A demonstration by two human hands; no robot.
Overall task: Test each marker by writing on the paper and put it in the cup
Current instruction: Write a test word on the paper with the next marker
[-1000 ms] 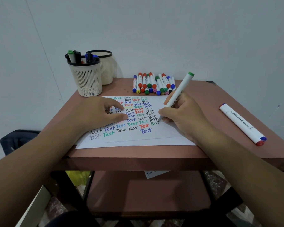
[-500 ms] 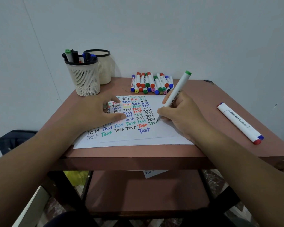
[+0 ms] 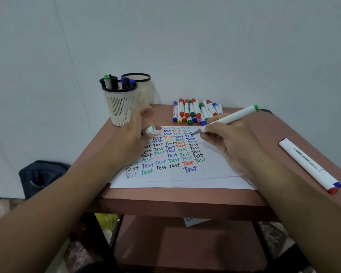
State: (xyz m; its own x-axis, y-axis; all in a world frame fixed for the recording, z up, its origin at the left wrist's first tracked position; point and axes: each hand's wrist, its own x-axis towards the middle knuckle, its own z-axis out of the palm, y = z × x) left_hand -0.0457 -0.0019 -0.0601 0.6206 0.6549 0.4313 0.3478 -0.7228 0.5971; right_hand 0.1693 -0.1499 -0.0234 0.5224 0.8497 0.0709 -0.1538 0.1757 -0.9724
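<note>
My right hand [image 3: 232,142] grips a white marker with a green end [image 3: 229,119], lifted off the paper, its bare dark tip pointing left. My left hand [image 3: 135,134] holds the marker's white cap [image 3: 151,129] in its fingers, open end facing that tip, a short gap apart. Under both hands lies the white paper [image 3: 215,174], covered with rows of "Test" in several colours. A white mesh cup [image 3: 120,103] with several markers in it stands at the back left of the table.
A second mesh cup [image 3: 144,89] stands behind the first. A pile of capped markers [image 3: 195,112] lies at the back of the reddish table [image 3: 175,196]. Two long white markers [image 3: 308,164] lie at the right edge. A dark bag [image 3: 41,174] sits on the floor, left.
My right hand lifted the marker off the paper and swung its tip up and left. My left hand left the paper and rose with the cap toward the tip.
</note>
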